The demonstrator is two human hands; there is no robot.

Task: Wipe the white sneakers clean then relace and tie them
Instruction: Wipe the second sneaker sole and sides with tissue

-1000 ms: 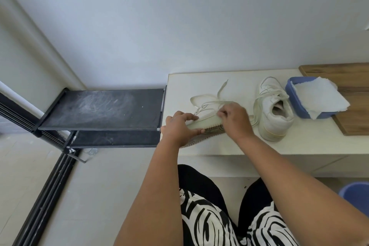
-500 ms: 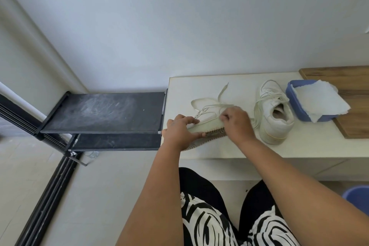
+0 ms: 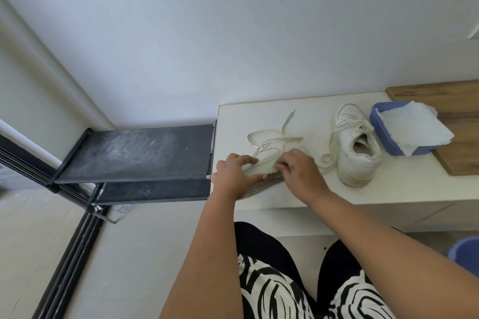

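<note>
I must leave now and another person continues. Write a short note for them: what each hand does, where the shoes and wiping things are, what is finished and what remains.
Left hand: grips the tilted sneaker at the white table's front left edge, sole toward you.
Right hand: fingers curled on the same sneaker near the lace; exactly what they pinch is hidden.
Second sneaker: upright to the right, laces loose, not tied.
Blue tub with white paper: far right, partly on the wooden board.
Done: cannot judge the wiping.
Left: finish lacing the held sneaker, tie both.
</note>
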